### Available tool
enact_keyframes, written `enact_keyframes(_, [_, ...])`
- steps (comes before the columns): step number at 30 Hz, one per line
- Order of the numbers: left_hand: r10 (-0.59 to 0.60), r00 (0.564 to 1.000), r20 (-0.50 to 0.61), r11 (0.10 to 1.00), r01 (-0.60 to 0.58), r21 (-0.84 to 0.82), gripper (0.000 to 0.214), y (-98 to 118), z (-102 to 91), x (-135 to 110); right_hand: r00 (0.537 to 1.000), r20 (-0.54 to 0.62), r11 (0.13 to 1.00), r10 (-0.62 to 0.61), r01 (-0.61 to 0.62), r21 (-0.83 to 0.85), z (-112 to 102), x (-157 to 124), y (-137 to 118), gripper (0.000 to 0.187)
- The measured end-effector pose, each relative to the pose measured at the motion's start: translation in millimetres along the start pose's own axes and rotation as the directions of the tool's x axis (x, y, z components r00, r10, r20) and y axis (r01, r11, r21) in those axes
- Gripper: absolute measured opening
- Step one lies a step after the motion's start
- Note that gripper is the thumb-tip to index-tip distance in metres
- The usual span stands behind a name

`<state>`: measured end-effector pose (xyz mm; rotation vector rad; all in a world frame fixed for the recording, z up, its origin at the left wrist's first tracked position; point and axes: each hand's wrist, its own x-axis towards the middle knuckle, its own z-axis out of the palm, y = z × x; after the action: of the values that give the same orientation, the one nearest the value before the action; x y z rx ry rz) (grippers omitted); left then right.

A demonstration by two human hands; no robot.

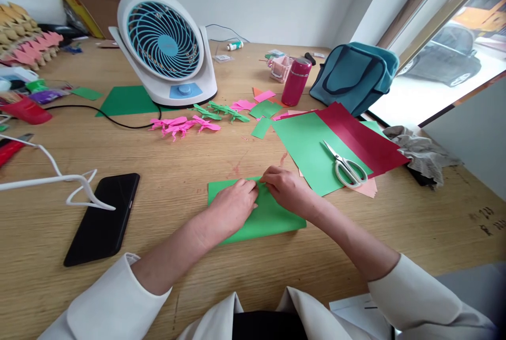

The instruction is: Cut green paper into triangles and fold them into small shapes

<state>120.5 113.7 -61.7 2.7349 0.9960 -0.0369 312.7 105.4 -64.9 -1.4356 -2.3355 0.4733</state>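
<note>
A sheet of green paper (272,219), folded over with its rounded fold towards me, lies on the table before me. My left hand (236,205) rests on it with curled fingers, the tips at the paper's far edge near the middle. Close beside it, my right hand (285,188) pinches the same far edge between thumb and fingers. The fingertips of both hands are almost touching. Right of them, white-handled scissors (344,166) lie slightly open on a flat green sheet (304,142), which overlaps dark red sheets (363,139).
A black phone (103,219) lies at left under a white bent wire frame (79,184). Pink paper figures (184,125) and green ones (225,110) sit before a white fan (166,50). A red bottle (296,81) and teal bag (351,76) stand at back right.
</note>
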Motion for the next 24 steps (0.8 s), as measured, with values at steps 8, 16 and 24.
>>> enact_keyframes(8, [0.008,1.000,-0.018,0.997,-0.007,0.078,0.033,5,9.1,-5,0.994,-0.081,0.997,0.069,-0.066,0.040,17,6,-3,0.022])
enact_keyframes(16, [-0.046,0.999,-0.025,0.995,0.048,0.086,0.038,9,5.9,-9,0.996,-0.087,1.000,-0.030,0.030,-0.001,21,1,1,0.022])
enact_keyframes(24, [-0.043,0.999,-0.033,0.999,0.044,0.013,0.040,8,3.3,-21,0.972,-0.096,0.975,-0.212,0.204,-0.093,28,-2,8,0.031])
